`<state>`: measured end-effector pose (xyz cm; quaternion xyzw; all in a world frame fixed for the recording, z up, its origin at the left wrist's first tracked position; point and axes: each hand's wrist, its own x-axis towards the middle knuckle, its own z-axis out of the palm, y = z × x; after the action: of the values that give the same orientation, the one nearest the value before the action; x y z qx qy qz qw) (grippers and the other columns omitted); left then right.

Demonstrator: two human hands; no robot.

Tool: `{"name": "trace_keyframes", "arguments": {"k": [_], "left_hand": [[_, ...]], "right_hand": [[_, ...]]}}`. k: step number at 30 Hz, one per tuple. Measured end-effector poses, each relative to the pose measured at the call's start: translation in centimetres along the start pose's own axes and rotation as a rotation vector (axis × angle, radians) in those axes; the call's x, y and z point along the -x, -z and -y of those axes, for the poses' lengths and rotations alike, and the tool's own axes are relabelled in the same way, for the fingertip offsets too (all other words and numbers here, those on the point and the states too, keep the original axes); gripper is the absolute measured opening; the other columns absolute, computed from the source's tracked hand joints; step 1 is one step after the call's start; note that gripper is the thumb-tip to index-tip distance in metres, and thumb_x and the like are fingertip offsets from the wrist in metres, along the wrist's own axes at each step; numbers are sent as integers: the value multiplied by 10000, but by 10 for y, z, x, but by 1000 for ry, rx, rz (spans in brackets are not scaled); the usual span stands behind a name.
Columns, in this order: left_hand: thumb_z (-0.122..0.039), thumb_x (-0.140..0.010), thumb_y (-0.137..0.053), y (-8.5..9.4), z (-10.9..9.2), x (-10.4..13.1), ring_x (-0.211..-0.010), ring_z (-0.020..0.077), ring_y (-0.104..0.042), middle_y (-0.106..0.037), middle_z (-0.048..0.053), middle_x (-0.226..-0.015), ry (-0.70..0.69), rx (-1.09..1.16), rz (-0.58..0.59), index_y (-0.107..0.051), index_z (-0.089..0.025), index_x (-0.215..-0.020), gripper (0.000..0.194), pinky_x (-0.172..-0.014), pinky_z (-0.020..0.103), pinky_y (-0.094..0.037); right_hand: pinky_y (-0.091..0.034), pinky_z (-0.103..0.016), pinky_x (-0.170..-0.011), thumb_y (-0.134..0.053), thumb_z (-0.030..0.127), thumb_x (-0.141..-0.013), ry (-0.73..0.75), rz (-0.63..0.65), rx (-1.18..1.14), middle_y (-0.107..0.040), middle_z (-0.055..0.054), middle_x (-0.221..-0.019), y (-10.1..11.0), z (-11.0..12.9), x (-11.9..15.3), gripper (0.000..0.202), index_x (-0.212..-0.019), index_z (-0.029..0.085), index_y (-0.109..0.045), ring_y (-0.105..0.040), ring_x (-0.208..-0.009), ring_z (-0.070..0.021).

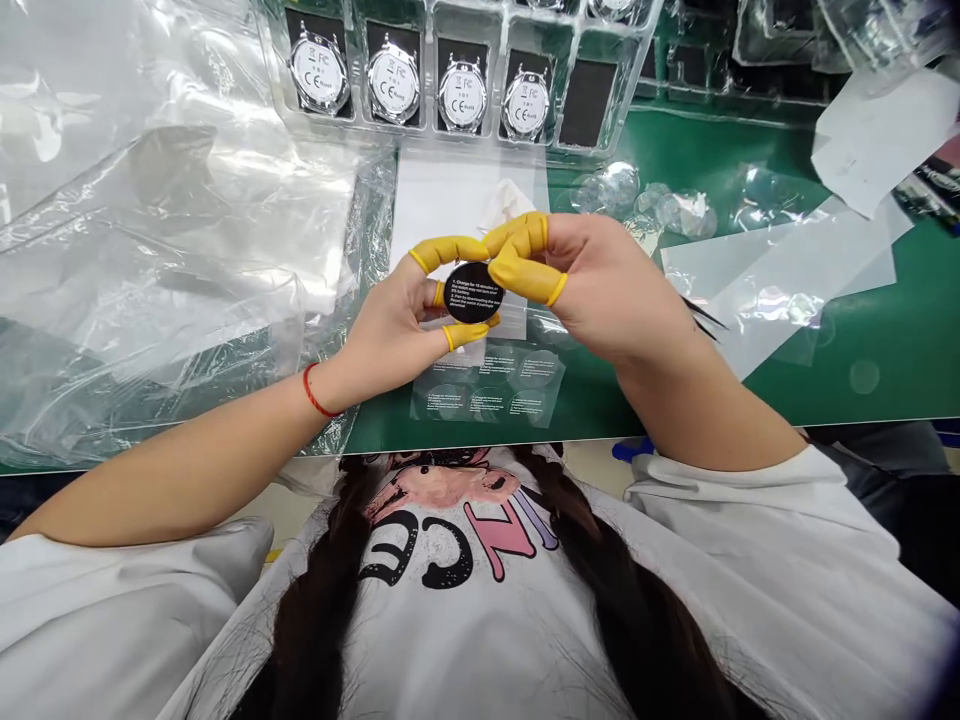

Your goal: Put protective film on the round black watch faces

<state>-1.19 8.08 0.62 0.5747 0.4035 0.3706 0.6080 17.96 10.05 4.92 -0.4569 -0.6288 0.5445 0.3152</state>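
Note:
Between the thumb and fingers of my left hand (405, 310) is a round watch (474, 293), its black face turned up and showing small white printed text. Yellow finger cots cover the fingertips of both hands. My right hand (577, 265) is closed, thumb and forefinger pinching at the upper right rim of the watch. Two thin dark points, like tweezer tips (705, 315), jut out past my right wrist; whether that hand holds them is hidden. Below the watch lies a clear sheet of round printed film stickers (487, 385).
A clear plastic tray (555, 150) at the back holds several watches (462, 95), backs up. Plastic bags (187, 250) cover the left side. White paper (424, 190) lies behind my hands, and clear round films (675, 210) and translucent sheets (817, 260) lie to the right on the green mat (847, 375).

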Motion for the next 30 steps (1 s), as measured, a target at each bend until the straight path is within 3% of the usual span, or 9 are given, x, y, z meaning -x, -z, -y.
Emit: {"name": "trace_keyframes", "arguments": {"k": [16, 30], "left_hand": [[-199, -673, -837, -2, -4, 0, -900, 185, -746, -727, -21, -879, 33, 24, -1, -546, -223, -1201, 604, -922, 398, -597], [-261, -675, -851, -1, -1, 1, -910, 196, -746, -738, -1, -918, 57, 34, 7, -554, -223, -1222, 623, -928, 401, -596]], "right_hand": [[-535, -437, -981, -721, 595, -784, 43, 20, 160, -725, -32, -936, 7, 4, -2, 363, -808, 239, -659, -649, -935, -216], [-537, -472, -979, -705, 608, -793, 80, 6, 190, -713, -19, -908, 6, 3, 0, 367, -802, 245, -652, -656, -928, -223]]}}
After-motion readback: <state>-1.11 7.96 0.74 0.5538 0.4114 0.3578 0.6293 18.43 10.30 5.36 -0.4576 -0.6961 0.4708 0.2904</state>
